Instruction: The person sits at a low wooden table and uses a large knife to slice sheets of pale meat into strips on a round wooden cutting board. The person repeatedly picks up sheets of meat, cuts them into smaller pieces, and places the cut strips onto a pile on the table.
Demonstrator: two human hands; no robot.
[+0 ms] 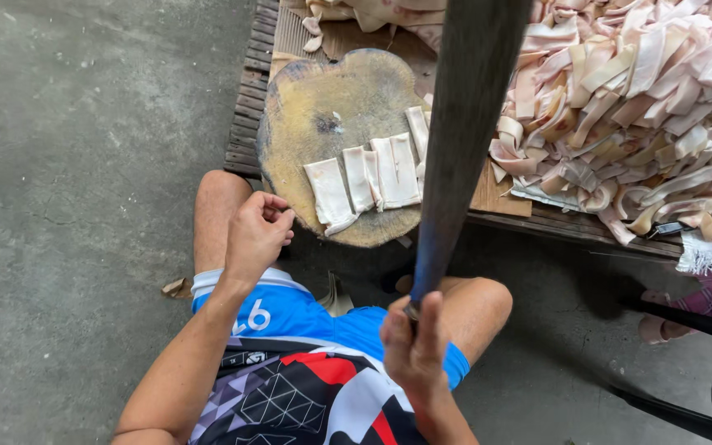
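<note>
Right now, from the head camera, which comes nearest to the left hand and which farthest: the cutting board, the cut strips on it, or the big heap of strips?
1. Cutting board, just ahead of the left hand.
2. Cut strips, on the board's near right part.
3. Heap of strips, far right on the wooden platform.

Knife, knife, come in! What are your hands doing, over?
Right hand grips knife, blade raised over board. Left hand closed, empty, at board's near edge. Four cut strips on board. Nothing in the way.
</note>
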